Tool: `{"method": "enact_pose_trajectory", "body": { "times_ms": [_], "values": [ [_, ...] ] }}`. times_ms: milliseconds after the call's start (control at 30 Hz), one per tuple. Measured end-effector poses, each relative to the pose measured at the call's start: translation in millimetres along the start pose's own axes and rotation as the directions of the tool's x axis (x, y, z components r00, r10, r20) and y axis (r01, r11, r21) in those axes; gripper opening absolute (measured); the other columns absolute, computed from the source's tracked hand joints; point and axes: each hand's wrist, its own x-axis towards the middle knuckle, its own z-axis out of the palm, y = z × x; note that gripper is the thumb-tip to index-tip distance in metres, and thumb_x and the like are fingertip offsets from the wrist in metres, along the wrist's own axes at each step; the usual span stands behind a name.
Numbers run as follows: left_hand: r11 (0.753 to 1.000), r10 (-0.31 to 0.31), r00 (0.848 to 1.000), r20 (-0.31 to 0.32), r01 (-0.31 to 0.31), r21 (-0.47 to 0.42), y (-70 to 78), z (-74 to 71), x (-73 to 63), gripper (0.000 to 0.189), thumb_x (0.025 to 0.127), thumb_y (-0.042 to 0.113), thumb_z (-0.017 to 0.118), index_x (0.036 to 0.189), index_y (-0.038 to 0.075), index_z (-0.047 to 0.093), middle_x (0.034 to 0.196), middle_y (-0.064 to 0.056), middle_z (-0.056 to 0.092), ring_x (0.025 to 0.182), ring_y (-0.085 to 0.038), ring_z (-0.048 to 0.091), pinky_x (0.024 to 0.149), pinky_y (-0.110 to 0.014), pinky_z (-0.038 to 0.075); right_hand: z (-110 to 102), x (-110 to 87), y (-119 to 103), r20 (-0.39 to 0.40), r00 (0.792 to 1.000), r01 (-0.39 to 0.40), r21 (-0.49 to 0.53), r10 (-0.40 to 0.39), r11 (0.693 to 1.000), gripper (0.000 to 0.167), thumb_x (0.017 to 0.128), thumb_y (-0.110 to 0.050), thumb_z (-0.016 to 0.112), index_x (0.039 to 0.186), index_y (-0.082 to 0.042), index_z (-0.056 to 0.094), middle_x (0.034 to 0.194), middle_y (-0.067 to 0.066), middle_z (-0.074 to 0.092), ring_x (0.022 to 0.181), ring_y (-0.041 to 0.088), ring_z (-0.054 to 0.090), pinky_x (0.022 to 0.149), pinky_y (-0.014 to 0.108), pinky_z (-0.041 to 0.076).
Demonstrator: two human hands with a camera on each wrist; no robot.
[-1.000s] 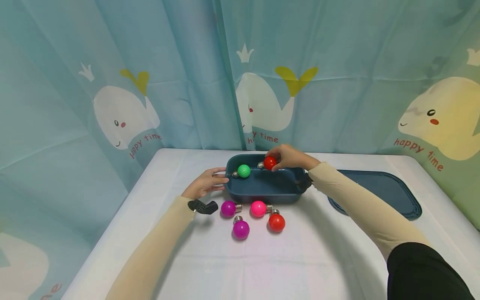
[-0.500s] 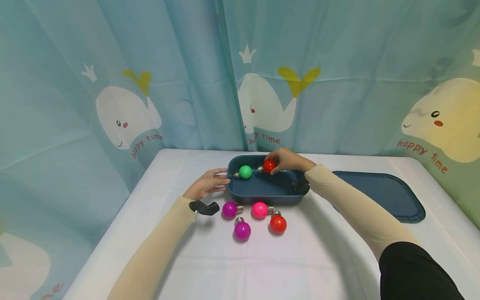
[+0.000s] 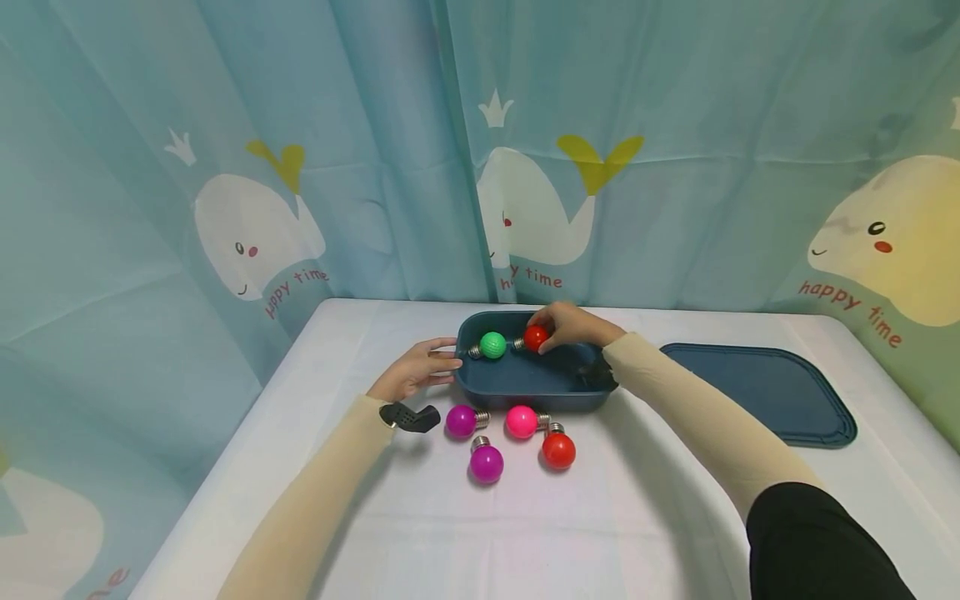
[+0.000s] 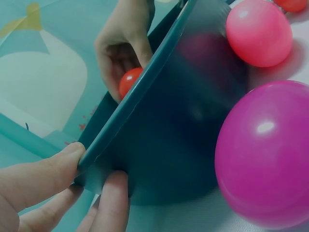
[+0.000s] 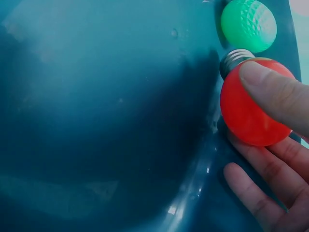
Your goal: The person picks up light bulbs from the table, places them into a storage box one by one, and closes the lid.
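Observation:
My right hand (image 3: 572, 325) holds a red light bulb (image 5: 253, 108) between thumb and fingers, inside the dark blue tub (image 3: 532, 402). Its silvery screw base points left, towards a green textured bulb (image 3: 492, 345) lying in the tub. In the right wrist view the thumb lies over the red globe, with fingers beneath it. My left hand (image 3: 415, 368) is at the tub's left end, fingers spread and fairly straight. The left wrist view shows its thumb at the rim and fingertips (image 4: 116, 186) against the outer wall.
In front of the tub lie two purple bulbs (image 3: 461, 422), a pink bulb (image 3: 521, 422) and another red bulb (image 3: 558, 451). A flat dark blue lid (image 3: 772, 392) rests to the right, beyond the right forearm. A whale-print curtain (image 3: 405, 150) hangs behind the white table (image 3: 570, 542).
My right hand has lowered the red bulb slightly into the tub, beside the green one. The left hand stays at the tub's end. The head view has shifted a little.

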Motion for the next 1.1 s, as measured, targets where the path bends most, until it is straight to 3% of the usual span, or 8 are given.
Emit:
{"method": "enact_pose_trajectory", "body": {
  "times_ms": [267, 533, 1100],
  "values": [
    [1.0, 0.005, 1.0, 0.006, -0.005, 0.004, -0.2, 0.5, 0.0, 0.058, 0.093, 0.002, 0.054, 0.146, 0.003, 0.029, 0.147, -0.024, 0.035, 0.125, -0.031, 0.048, 0.106, -0.044, 0.042, 2.9, 2.0, 8.0, 0.025, 0.997, 0.067, 0.087, -0.07, 0.994, 0.044, 0.074, -0.02, 0.08, 0.112, -0.001, 0.066, 0.104, 0.013, 0.07, 0.085, 0.018, 0.064, 0.08, 0.031, 0.057],
    [1.0, 0.007, 1.0, 0.006, -0.007, -0.005, -0.6, 0.5, -0.4, 0.059, 0.093, 0.002, 0.054, 0.146, 0.002, 0.029, 0.147, -0.025, 0.035, 0.127, -0.033, 0.047, 0.107, -0.045, 0.04, 9.1, 3.8, 6.6, 0.01, 1.0, 0.026, 0.024, -0.026, 0.999, 0.044, 0.076, -0.01, 0.077, 0.116, 0.003, 0.064, 0.109, 0.018, 0.068, 0.092, 0.023, 0.065, 0.086, 0.036, 0.056],
    [1.0, -0.003, 1.0, -0.005, 0.003, -0.001, -0.7, 0.8, 1.3, 0.059, 0.092, 0.003, 0.056, 0.146, 0.004, 0.03, 0.146, -0.023, 0.037, 0.121, -0.028, 0.051, 0.106, -0.045, 0.042, 12.3, 1.7, -0.7, -0.016, 1.0, 0.011, -0.005, -0.011, 1.0, 0.046, 0.076, -0.014, 0.078, 0.115, 0.004, 0.064, 0.107, 0.02, 0.068, 0.089, 0.024, 0.066, 0.083, 0.035, 0.057]
  ]
}}
